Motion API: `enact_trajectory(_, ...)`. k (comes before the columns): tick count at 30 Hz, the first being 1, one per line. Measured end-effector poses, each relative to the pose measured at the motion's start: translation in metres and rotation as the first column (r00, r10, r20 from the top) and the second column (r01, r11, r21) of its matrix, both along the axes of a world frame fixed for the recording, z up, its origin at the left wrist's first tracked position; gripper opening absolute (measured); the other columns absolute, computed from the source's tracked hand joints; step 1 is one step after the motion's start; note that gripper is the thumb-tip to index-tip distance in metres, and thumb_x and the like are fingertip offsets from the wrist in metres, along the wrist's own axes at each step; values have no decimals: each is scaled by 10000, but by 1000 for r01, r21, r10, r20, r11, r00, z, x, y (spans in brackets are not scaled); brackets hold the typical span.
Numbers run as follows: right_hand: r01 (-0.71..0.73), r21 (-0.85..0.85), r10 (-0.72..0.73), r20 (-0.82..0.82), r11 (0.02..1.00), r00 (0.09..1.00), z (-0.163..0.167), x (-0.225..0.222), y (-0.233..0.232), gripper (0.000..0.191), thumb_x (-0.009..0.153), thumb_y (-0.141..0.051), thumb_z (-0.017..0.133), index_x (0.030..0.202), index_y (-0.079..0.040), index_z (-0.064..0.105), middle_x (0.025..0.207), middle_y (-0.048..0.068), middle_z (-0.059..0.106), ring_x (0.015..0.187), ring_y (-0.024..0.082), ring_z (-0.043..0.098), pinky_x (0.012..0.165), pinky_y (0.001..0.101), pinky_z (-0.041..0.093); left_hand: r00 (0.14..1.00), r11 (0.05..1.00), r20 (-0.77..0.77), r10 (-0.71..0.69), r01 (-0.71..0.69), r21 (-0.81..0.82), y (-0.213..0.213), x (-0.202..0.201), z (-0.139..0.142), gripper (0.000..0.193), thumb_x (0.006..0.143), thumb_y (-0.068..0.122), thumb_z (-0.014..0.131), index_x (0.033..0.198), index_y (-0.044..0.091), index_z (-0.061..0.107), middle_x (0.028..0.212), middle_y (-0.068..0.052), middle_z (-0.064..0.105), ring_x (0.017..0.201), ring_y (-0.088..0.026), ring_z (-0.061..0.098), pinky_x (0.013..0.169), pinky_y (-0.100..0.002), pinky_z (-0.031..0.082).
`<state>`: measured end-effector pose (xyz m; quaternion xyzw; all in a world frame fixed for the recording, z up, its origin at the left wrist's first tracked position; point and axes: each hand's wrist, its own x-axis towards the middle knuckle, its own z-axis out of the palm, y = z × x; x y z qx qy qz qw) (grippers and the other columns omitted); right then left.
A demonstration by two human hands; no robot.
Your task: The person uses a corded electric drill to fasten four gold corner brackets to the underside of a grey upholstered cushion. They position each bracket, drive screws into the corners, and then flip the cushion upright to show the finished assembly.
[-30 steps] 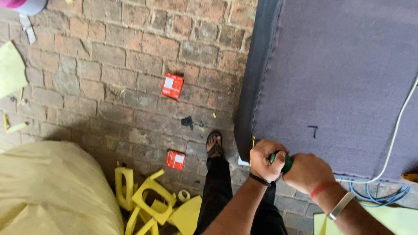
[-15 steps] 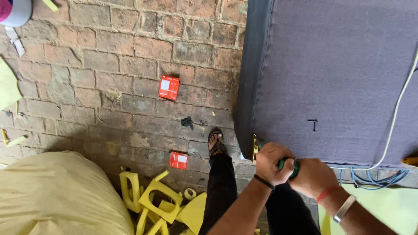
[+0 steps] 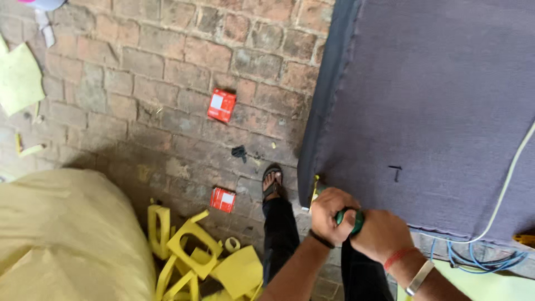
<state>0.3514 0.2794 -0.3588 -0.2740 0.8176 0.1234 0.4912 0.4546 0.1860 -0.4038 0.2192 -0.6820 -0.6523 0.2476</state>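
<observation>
Green-handled tool (image 3: 349,218) sits at the lower corner of the grey-purple fabric-covered panel (image 3: 434,111), clasped from both sides: left hand (image 3: 330,214) and right hand (image 3: 380,236) both curl tight around the handle. Below the hands a sandalled foot (image 3: 272,185) stands on the brick floor (image 3: 139,100); yellow foam offcuts (image 3: 195,251) lie to the left.

The large purple-grey upholstered panel (image 3: 434,106) is covered in matt woven cloth with a fine, even grain. The reddish brick floor (image 3: 139,72) looks rough, worn and dusty. The green tool handle (image 3: 351,221) between both hands looks like smooth plastic. The pale yellow offcut pieces (image 3: 192,248) look like matt, soft foam. The thin blue cable (image 3: 479,262) has a smooth plastic skin.
</observation>
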Motion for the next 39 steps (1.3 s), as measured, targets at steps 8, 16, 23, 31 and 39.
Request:
enact_trajectory(8,125,-130,-134,-65,984,989,1,8,7,283,805,-318,603,690,-125,775,757,185,739,785,427,715,745,521,589,1000,1000,20,20,-20,-21,6,2,-8,537,1033,541,556,843,61,706,858,-88,728,858,-304,733,862,-420,584)
enact_trajectory(16,157,-94,-154,42,983,987,-14,16,38,240,780,-268,590,748,-106,764,786,147,765,766,368,745,740,472,613,998,991,-8,-65,63,-115,19,3,-11,412,966,460,619,827,80,696,869,-85,732,858,-303,729,840,-415,580)
enact_trajectory(23,520,-243,-492,170,819,854,-61,27,126,233,693,-270,747,812,-70,734,738,129,779,698,305,759,703,434,603,951,959,127,-282,284,7,66,-6,-34,191,866,269,668,868,82,709,920,-82,730,873,-275,699,867,-423,554)
enact_trajectory(31,792,-436,-819,184,428,543,-51,13,261,184,735,-101,731,878,6,773,750,126,771,685,222,706,661,357,551,834,971,549,-56,173,-164,98,-102,-128,189,956,210,641,1100,190,762,1093,-45,781,895,-182,768,770,-325,621)
enact_trajectory(39,879,-461,-854,403,121,329,-51,-7,330,285,732,-1,675,1003,31,756,862,88,768,738,164,712,680,317,559,640,876,747,-180,450,-174,122,-126,-165,207,962,310,620,1067,261,793,1019,5,808,916,-227,752,807,-392,605)
